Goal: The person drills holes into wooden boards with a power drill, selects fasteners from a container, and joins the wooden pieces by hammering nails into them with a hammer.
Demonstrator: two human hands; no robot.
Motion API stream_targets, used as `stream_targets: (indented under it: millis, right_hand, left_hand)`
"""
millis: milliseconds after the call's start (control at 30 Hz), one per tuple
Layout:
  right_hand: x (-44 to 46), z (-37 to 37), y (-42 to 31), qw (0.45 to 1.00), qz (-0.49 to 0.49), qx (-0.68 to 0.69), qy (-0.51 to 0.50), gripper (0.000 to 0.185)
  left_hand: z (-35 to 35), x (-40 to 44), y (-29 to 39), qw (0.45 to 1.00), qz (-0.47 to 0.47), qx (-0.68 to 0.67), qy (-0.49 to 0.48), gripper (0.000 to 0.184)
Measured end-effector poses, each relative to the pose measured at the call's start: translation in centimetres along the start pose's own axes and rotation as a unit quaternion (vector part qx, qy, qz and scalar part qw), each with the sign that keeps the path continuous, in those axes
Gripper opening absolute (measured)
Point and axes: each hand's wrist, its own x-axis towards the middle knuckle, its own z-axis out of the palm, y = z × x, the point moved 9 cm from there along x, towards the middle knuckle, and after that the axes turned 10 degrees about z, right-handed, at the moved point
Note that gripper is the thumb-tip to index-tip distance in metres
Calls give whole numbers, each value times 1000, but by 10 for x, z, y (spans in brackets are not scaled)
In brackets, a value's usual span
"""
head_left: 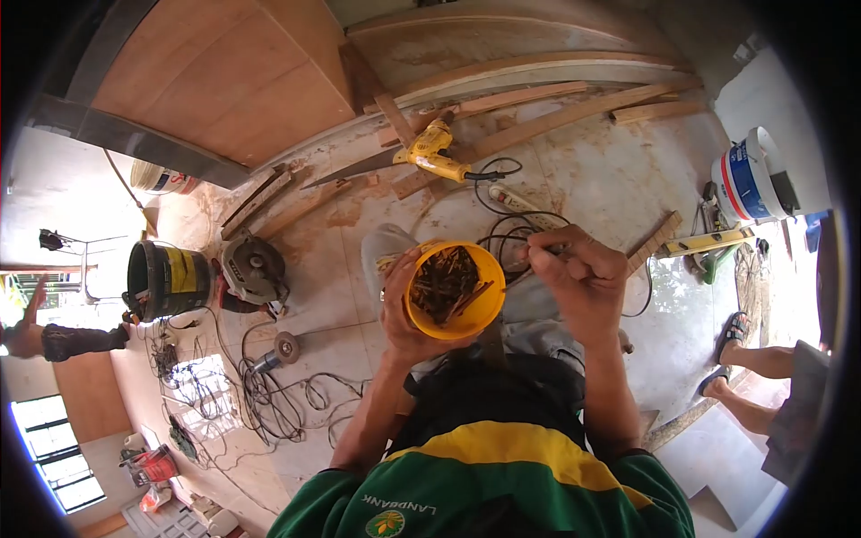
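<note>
A small yellow tub (489,305) sits in my left hand (399,309), whose fingers wrap around its left side and underside. Inside it lies a heap of dark, rusty-looking nails (444,282). Just right of the tub, my right hand (581,273) is raised with its fingers curled and the thumb pressed to them. Whatever may be between those fingertips is too small to make out. Beyond the tub, a yellow power drill (430,152) rests on the wood pieces, beside a long saw blade (354,168).
Wooden planks (574,117) lie across the far floor. To the left are a circular saw (253,269), an angle grinder (276,352), tangled cords (269,403) and a black bucket (166,280). A white bucket (749,179), a yellow level (708,242) and another person's legs (758,363) are at right.
</note>
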Motion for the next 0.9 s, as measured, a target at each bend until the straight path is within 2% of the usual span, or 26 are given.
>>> stream_targets:
  millis: [100,267,333,433,500,533,600,633,733,767,833,867,900]
  right_hand:
    - [1,4,-5,998,40,-42,3,17]
    - [3,7,-8,998,31,-49,15,21]
    - [3,7,-9,999,30,-38,14,21]
    - [2,16,-11,997,19,-78,-20,20]
    - [1,28,-5,975,-40,-215,-28,22]
    - [2,33,2,975,-43,-215,-31,22]
    - [-1,56,9,946,-88,-303,-79,23]
    - [-3,65,11,952,-57,-277,-118,25]
    - [-5,71,6,963,-52,-224,-139,25]
    - [-5,67,7,963,-40,-239,-122,23]
    - [-2,51,17,966,-26,-244,-81,16]
    - [-1,41,27,971,-19,-231,-57,13]
    - [1,33,29,976,-4,-216,-22,10]
  left_hand:
    - [5,-5,-4,999,-27,-31,-2,119]
    - [7,-7,-6,997,-46,-55,-7,119]
    - [4,-9,-10,990,-70,-114,54,111]
    - [3,-8,-11,993,-81,-86,26,112]
    - [8,-17,-18,987,-104,-118,44,113]
    - [9,-21,-23,979,-125,-149,62,115]
    - [8,-19,-23,981,-127,-140,51,116]
    - [9,-18,-23,981,-132,-135,37,117]
    - [4,-9,-17,981,-120,-144,56,115]
    - [11,-30,-34,950,-223,-210,69,114]
    - [7,-58,-52,970,-214,-110,39,116]
    - [-7,-38,-45,969,-187,-145,71,120]
    - [-15,-33,-45,970,-209,-117,50,115]
